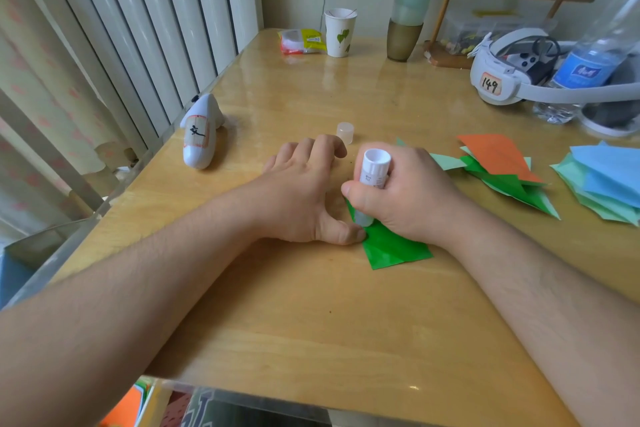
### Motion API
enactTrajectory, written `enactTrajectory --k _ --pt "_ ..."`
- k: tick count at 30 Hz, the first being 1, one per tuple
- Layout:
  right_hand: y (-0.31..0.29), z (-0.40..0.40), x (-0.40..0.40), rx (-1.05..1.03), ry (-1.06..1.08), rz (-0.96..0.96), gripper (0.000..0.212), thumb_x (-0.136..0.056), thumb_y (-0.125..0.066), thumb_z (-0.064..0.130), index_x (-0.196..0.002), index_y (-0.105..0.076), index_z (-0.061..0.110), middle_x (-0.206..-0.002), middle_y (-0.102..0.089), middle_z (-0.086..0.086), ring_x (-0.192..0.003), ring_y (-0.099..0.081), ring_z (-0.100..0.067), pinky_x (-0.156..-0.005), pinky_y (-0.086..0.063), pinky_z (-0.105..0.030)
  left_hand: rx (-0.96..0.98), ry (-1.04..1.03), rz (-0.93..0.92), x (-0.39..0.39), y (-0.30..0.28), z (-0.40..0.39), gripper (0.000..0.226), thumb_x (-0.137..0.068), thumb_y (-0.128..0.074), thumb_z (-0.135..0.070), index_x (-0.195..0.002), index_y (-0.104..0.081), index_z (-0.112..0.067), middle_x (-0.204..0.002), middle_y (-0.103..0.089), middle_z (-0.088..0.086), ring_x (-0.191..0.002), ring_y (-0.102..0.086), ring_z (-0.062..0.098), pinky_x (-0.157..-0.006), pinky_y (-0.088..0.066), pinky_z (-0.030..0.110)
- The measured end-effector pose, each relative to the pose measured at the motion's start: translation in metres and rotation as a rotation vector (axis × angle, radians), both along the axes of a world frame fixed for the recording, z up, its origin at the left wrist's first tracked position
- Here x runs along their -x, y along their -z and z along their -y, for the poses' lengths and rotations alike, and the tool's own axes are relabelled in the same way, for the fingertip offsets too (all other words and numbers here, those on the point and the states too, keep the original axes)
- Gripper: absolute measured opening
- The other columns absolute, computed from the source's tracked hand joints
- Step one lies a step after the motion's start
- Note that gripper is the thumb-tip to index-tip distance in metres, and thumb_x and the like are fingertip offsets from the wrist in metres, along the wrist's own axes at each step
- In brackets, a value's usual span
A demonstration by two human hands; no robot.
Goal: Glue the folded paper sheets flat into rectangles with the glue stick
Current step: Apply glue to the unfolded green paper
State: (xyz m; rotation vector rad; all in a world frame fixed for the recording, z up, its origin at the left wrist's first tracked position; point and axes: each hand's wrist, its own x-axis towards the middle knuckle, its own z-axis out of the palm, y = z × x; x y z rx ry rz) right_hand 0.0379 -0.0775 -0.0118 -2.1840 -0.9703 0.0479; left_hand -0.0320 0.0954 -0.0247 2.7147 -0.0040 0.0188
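A folded bright green paper sheet (394, 250) lies on the wooden table (311, 322) in front of me. My right hand (412, 191) grips a white glue stick (372, 173), its lower end down on the sheet's upper left part. My left hand (304, 191) rests on the table with fingers spread, and its thumb presses the sheet's left edge beside the glue tip. The glue stick's translucent cap (345, 132) stands just beyond my left fingertips. Much of the sheet is hidden under my right hand.
To the right lie a pile of folded orange and green sheets (502, 170) and a stack of blue and pale green sheets (606, 180). A white controller (201, 135) lies at the left edge. A paper cup (340, 32), a headset (502, 69) and a water bottle (588, 59) stand at the back.
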Motion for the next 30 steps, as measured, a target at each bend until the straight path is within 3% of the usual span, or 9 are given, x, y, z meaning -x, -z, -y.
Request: enactTrajectory --k 7,12,17,26,30 --pt "-0.001 -0.014 -0.008 -0.008 0.057 0.057 0.030 -0.085 -0.073 0.035 -0.077 -0.053 0.016 -0.068 -0.059 -0.004 -0.069 -0.050 -0.015 -0.056 -0.037 -0.025 0.016 -0.011 -0.021 -0.001 0.002 -0.002 0.112 -0.043 -0.059 -0.086 -0.137 -0.024 -0.035 -0.134 -0.036 -0.011 -0.127 -0.030 0.018 -0.110 -0.030 0.035" --pt "0.002 -0.016 -0.015 -0.029 0.106 0.097 0.034 -0.088 -0.072 0.041 -0.073 -0.049 0.021 -0.062 -0.055 0.003 -0.066 -0.050 -0.013 -0.055 -0.035 -0.022 0.005 -0.004 -0.019 -0.001 0.001 -0.002 0.109 -0.049 -0.066 -0.083 -0.137 -0.023 -0.035 -0.134 -0.035 -0.011 -0.127 -0.029 0.017 -0.108 -0.028 0.034" --pt "-0.002 -0.007 -0.018 -0.199 0.128 0.121 0.033 -0.091 -0.071 0.038 -0.078 -0.056 0.011 -0.063 -0.060 -0.004 -0.065 -0.054 -0.019 -0.061 -0.043 -0.034 -0.012 0.006 -0.021 -0.001 0.000 -0.003 0.108 -0.055 -0.073 -0.080 -0.138 -0.021 -0.034 -0.140 -0.034 -0.011 -0.131 -0.029 0.018 -0.114 -0.030 0.039" --pt "-0.002 0.005 -0.008 -0.178 0.079 0.033 0.033 -0.084 -0.068 0.040 -0.075 -0.055 0.011 -0.066 -0.062 -0.009 -0.064 -0.054 -0.021 -0.061 -0.043 -0.039 -0.015 0.003 -0.029 -0.003 0.002 -0.004 0.105 -0.052 -0.071 -0.083 -0.134 -0.022 -0.037 -0.139 -0.036 -0.012 -0.129 -0.030 0.018 -0.113 -0.031 0.039" --pt "0.000 0.005 -0.004 -0.054 0.028 -0.019 0.031 -0.084 -0.074 0.035 -0.074 -0.056 0.011 -0.068 -0.060 -0.011 -0.065 -0.052 -0.024 -0.060 -0.045 -0.043 -0.001 -0.003 -0.027 -0.001 0.002 -0.003 0.106 -0.047 -0.063 -0.087 -0.131 -0.023 -0.037 -0.136 -0.037 -0.013 -0.128 -0.031 0.017 -0.110 -0.030 0.035"
